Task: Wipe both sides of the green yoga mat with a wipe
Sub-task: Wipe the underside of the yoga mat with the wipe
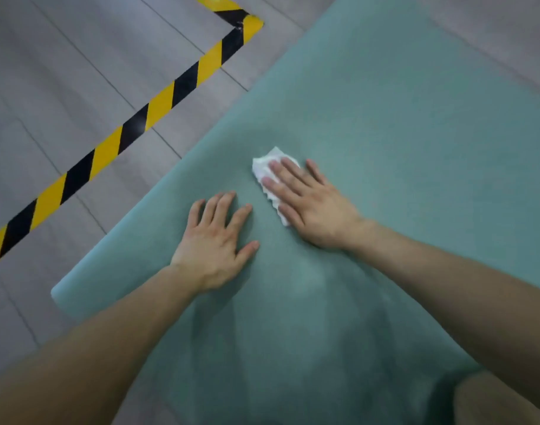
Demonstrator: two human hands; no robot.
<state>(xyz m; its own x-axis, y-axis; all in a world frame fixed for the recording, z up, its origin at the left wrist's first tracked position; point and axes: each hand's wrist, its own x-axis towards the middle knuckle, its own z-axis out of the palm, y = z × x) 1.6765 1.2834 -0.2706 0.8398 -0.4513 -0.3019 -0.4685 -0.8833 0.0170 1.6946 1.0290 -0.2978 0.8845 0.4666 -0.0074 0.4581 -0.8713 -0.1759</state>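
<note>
The green yoga mat (pixel 385 124) lies flat on the floor and fills most of the view, running from the near left corner away to the upper right. A crumpled white wipe (pixel 267 167) lies on the mat near its middle. My right hand (pixel 311 207) presses flat on the wipe with straight, spread fingers, covering most of it. My left hand (pixel 216 243) rests palm down on the bare mat just left of the right hand, fingers spread, holding nothing.
Grey plank floor (pixel 63 87) surrounds the mat. A yellow and black hazard tape line (pixel 158 102) runs diagonally across the floor left of the mat and turns a corner at the top. My knee (pixel 501 400) shows at the bottom right.
</note>
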